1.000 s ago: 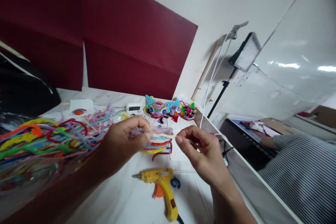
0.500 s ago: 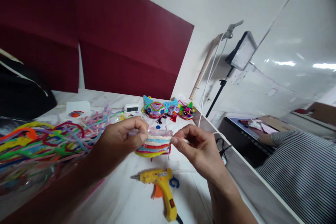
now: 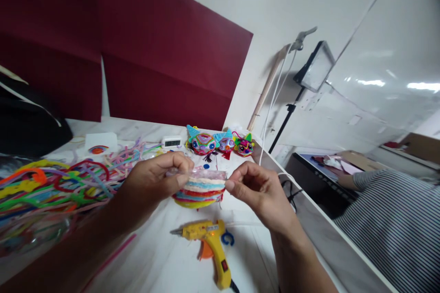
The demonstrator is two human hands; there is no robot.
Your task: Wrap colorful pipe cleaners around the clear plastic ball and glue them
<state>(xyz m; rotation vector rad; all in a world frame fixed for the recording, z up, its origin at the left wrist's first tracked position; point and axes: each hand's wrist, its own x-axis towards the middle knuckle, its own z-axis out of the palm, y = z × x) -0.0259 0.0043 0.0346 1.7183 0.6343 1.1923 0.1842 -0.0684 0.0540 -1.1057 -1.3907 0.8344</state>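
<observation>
Held up over the table is a clear plastic piece [image 3: 202,191] covered in rows of fuzzy pipe cleaner in white, light blue, red and yellow. My left hand [image 3: 163,176] is closed on its left end, thumb in front. At the right edge, my right hand [image 3: 257,192] pinches the end of the white pipe cleaner [image 3: 208,181] that runs along the top row. The plastic above that row is bare. Below both hands, a yellow glue gun [image 3: 209,231] lies on its side with its nozzle to the left. A curled blue pipe cleaner [image 3: 227,238] touches its back.
Many coloured pipe cleaners [image 3: 82,183] are heaped at the left. Behind my hands stand finished-looking fuzzy animal heads [image 3: 202,143] and a small white digital timer [image 3: 172,142]. A raised ledge [image 3: 319,233] borders the right. Beyond it is a person in a striped top [image 3: 388,219].
My left hand and the striped piece have shifted slightly left and the piece tilts a little differently. The right fingers stay pinched at its right edge.
</observation>
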